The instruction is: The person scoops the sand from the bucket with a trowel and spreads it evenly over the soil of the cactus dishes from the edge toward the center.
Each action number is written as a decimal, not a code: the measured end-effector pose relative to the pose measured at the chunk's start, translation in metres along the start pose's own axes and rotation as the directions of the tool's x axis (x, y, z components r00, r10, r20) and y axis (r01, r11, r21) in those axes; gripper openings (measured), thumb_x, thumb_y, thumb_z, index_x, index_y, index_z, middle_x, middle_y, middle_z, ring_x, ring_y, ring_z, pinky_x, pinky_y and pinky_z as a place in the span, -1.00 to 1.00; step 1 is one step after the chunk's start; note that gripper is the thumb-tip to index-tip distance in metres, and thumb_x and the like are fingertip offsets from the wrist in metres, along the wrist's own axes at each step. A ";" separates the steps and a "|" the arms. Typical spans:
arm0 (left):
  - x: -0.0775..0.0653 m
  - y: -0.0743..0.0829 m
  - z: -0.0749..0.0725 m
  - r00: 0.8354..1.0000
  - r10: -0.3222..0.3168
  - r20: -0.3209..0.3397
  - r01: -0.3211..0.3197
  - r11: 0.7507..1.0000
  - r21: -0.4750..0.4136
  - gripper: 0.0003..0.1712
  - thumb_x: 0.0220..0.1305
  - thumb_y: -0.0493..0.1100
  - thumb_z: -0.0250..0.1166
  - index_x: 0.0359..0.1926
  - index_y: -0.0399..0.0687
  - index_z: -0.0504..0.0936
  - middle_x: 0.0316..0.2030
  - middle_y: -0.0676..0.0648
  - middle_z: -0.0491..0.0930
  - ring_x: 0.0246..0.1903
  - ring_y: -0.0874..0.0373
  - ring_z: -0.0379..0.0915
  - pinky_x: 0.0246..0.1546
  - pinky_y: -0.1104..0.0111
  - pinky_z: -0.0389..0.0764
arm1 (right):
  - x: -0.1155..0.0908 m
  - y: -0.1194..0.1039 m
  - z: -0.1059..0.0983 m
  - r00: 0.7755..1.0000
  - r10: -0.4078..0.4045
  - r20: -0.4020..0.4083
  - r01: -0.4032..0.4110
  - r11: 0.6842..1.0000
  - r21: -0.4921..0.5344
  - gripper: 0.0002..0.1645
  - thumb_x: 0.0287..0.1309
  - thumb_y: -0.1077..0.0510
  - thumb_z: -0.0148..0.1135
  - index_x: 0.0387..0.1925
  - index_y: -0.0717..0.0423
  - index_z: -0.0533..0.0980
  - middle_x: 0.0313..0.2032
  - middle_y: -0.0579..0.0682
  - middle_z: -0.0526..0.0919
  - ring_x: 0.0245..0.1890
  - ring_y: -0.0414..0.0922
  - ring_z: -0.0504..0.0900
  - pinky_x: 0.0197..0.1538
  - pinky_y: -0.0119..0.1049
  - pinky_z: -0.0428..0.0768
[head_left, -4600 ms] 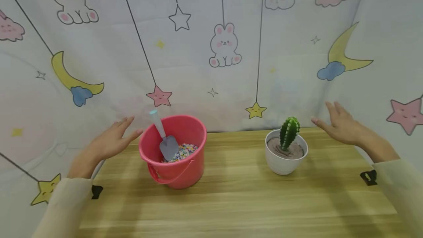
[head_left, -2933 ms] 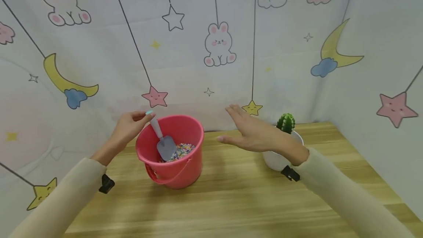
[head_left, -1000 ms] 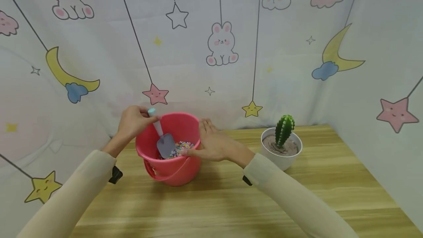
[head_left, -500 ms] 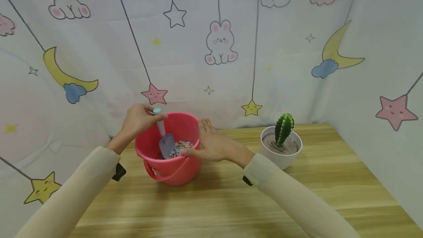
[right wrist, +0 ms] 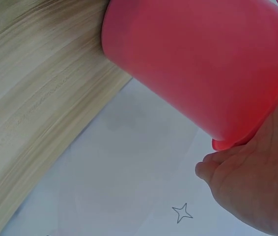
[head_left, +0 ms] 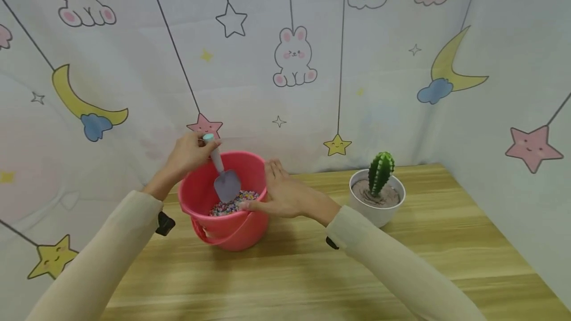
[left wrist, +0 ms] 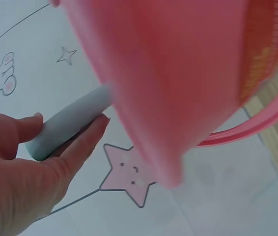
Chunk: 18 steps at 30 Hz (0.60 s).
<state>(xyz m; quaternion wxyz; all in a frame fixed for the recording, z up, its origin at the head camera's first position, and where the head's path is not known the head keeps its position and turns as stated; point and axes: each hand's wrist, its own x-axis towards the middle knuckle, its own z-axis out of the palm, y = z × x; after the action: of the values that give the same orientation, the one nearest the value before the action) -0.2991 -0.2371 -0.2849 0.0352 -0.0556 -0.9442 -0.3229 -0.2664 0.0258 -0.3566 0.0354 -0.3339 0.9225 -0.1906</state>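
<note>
A pink bucket (head_left: 243, 232) stands on the table, holding small multicoloured beads (head_left: 229, 206). My left hand (head_left: 191, 153) pinches a toy trowel by its pale handle with a light blue end, above the bucket's back left rim. The trowel's grey blade (head_left: 227, 187) points down inside the bucket, over the beads. In the left wrist view, thumb and fingers grip the handle (left wrist: 75, 120), and the bucket wall hides the blade. My right hand (head_left: 287, 194) rests against the bucket's right rim, fingers fairly straight, thumb lying over the rim. The right wrist view shows that hand (right wrist: 257, 172) right at the rim.
A white pot (head_left: 376, 212) with a green cactus (head_left: 381, 173) stands to the right of the bucket, beyond my right wrist. The bucket's pink handle (head_left: 229, 237) hangs down in front. A printed curtain (head_left: 250, 88) rises behind the wooden table (head_left: 290, 281).
My left hand has taken hold of the trowel and raised it slightly, so its blade sits higher in the bucket. My right hand has come from the far right to the bucket's rim.
</note>
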 end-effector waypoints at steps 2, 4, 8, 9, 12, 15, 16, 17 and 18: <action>0.003 0.006 -0.003 1.000 0.014 0.008 -0.014 1.000 -0.024 -0.49 0.61 0.08 0.15 0.12 -0.36 0.55 -0.01 -0.34 0.63 -0.04 -0.22 0.74 0.02 0.13 0.85 | 0.000 0.000 0.000 1.000 -0.002 0.002 0.002 1.000 -0.011 0.39 0.20 -0.71 0.02 0.65 0.10 -0.15 0.56 0.07 0.12 0.61 0.07 0.09 0.50 0.04 0.56; 0.007 0.013 -0.005 0.999 0.021 0.027 -0.019 0.999 -0.051 -0.48 0.61 0.06 0.16 0.16 -0.38 0.53 0.05 -0.38 0.64 0.07 -0.25 0.74 0.13 0.01 0.79 | 0.000 0.000 -0.001 1.000 -0.003 0.004 0.003 1.000 -0.017 0.39 0.20 -0.71 0.02 0.65 0.11 -0.14 0.55 0.07 0.13 0.60 0.07 0.11 0.50 0.03 0.57; 0.015 0.024 -0.004 0.997 0.036 0.073 -0.034 0.999 -0.032 -0.51 0.59 0.04 0.19 0.18 -0.33 0.53 0.04 -0.35 0.64 0.06 -0.25 0.74 0.14 0.00 0.79 | -0.001 0.000 -0.003 1.000 0.016 0.011 -0.016 1.000 -0.011 0.41 0.19 -0.71 0.03 0.66 0.11 -0.15 0.59 0.09 0.09 0.64 0.10 0.06 0.51 0.06 0.54; 0.017 0.026 -0.003 0.995 0.042 0.088 -0.040 0.999 -0.024 -0.52 0.59 0.04 0.20 0.16 -0.32 0.52 0.03 -0.33 0.64 0.05 -0.23 0.73 0.13 0.00 0.80 | -0.001 0.000 -0.004 1.000 0.025 0.014 -0.025 1.000 -0.007 0.41 0.19 -0.72 0.02 0.67 0.10 -0.17 0.60 0.09 0.07 0.66 0.11 0.02 0.52 0.07 0.53; 0.025 0.030 0.000 0.990 0.051 0.129 -0.050 0.999 -0.018 -0.58 0.58 0.01 0.22 0.08 -0.32 0.53 -0.03 -0.32 0.61 -0.01 -0.18 0.70 0.12 0.01 0.81 | -0.001 0.000 -0.004 0.998 0.047 0.029 -0.047 0.999 -0.003 0.45 0.17 -0.74 0.01 0.68 0.09 -0.21 0.65 0.11 -0.01 0.71 0.17 -0.11 0.57 0.12 0.44; 0.032 0.033 0.002 0.987 0.051 0.155 -0.045 0.998 -0.041 -0.56 0.59 -0.03 0.21 0.13 -0.38 0.55 0.03 -0.37 0.63 0.03 -0.24 0.72 0.12 0.01 0.80 | -0.001 -0.001 -0.004 0.998 0.048 0.037 -0.048 0.999 -0.005 0.46 0.16 -0.75 0.01 0.69 0.08 -0.23 0.66 0.10 -0.03 0.72 0.18 -0.15 0.59 0.11 0.40; 0.035 0.033 0.003 0.985 0.045 0.164 -0.037 0.998 -0.052 -0.55 0.59 -0.05 0.21 0.17 -0.39 0.55 0.07 -0.40 0.63 0.06 -0.26 0.73 0.13 0.00 0.79 | 0.000 -0.001 -0.003 0.998 0.045 0.038 -0.044 0.999 -0.006 0.47 0.15 -0.75 0.01 0.68 0.08 -0.22 0.66 0.10 -0.02 0.72 0.17 -0.14 0.58 0.11 0.42; 0.037 0.033 0.003 0.984 0.040 0.174 -0.029 0.998 -0.063 -0.54 0.59 -0.07 0.21 0.21 -0.40 0.54 0.11 -0.41 0.63 0.09 -0.28 0.72 0.14 0.00 0.78 | 0.000 -0.001 -0.003 0.998 0.040 0.038 -0.040 0.999 -0.004 0.46 0.15 -0.75 0.01 0.68 0.07 -0.22 0.65 0.09 -0.01 0.72 0.17 -0.14 0.58 0.10 0.43; 0.039 0.034 0.004 0.982 0.034 0.185 -0.020 0.997 -0.074 -0.52 0.59 -0.07 0.21 0.25 -0.41 0.53 0.15 -0.42 0.62 0.12 -0.30 0.71 0.16 -0.02 0.76 | 0.001 -0.002 -0.003 0.999 0.036 0.038 -0.036 0.999 -0.001 0.46 0.15 -0.75 0.02 0.68 0.07 -0.22 0.65 0.08 0.00 0.72 0.16 -0.13 0.57 0.10 0.44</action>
<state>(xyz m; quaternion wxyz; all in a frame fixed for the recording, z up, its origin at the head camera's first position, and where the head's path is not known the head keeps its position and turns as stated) -0.3334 -0.2050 -0.2637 -0.0510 -0.0996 -0.9303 -0.3493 -0.2665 0.0250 -0.3534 0.0563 -0.3210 0.9275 -0.1832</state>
